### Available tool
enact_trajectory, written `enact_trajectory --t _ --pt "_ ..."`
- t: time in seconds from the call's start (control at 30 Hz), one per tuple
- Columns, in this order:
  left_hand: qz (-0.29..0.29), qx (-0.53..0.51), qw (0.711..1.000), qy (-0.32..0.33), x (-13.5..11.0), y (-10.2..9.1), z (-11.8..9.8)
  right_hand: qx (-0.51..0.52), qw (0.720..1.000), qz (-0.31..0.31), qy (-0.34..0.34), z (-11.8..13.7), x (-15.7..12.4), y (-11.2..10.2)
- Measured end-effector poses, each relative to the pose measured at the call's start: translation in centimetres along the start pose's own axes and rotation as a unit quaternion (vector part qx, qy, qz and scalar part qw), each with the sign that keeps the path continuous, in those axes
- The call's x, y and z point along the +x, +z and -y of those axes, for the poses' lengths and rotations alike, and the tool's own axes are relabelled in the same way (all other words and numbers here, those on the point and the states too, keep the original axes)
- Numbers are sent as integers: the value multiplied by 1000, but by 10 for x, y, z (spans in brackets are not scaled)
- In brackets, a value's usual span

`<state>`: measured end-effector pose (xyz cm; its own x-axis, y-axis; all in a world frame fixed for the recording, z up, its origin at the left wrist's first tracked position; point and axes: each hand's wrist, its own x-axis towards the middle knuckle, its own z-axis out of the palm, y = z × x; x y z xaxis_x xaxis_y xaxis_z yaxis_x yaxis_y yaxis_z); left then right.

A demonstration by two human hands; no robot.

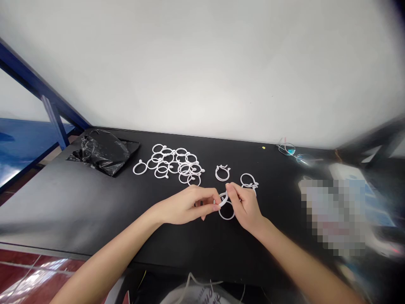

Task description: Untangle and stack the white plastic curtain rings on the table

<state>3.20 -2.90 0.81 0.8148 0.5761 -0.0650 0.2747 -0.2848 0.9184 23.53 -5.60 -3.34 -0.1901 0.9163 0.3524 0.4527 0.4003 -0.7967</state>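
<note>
Between my two hands is a white plastic ring, tilted up off the table. My left hand pinches its left side between thumb and fingers. The fingers of my right hand are closed on its upper right side. Just below and behind it, another white ring shows, partly covered by the hands. Beyond them a small stack of rings with little tabs lies on the black table. A few more rings sit by my right hand, partly hidden by it. A loose pile of similar rings spreads beyond my left hand.
A crumpled black plastic bag lies at the back left. Eyeglasses rest at the back right. A blurred, pixelated package is on the right. A white wall closes off the back, with a blue metal frame at left.
</note>
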Motion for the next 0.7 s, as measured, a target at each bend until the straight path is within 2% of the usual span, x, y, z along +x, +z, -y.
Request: enact_trajectory --t 0.1,0.17,0.33,0.47,0.7 --pt "-114 78 990 -13 3 10 0 -22 997 -61 -40 2 -2 1" --pt "-146 121 982 -18 6 20 0 -42 994 -70 -71 3 -5 3" --pt "-132 106 986 7 11 39 1 -2 991 -51 -126 9 -12 10" --pt "-133 104 985 28 11 44 5 62 993 -50 -82 13 -14 14" --pt "-121 186 974 34 11 43 7 97 995 -30 -16 12 -14 17"
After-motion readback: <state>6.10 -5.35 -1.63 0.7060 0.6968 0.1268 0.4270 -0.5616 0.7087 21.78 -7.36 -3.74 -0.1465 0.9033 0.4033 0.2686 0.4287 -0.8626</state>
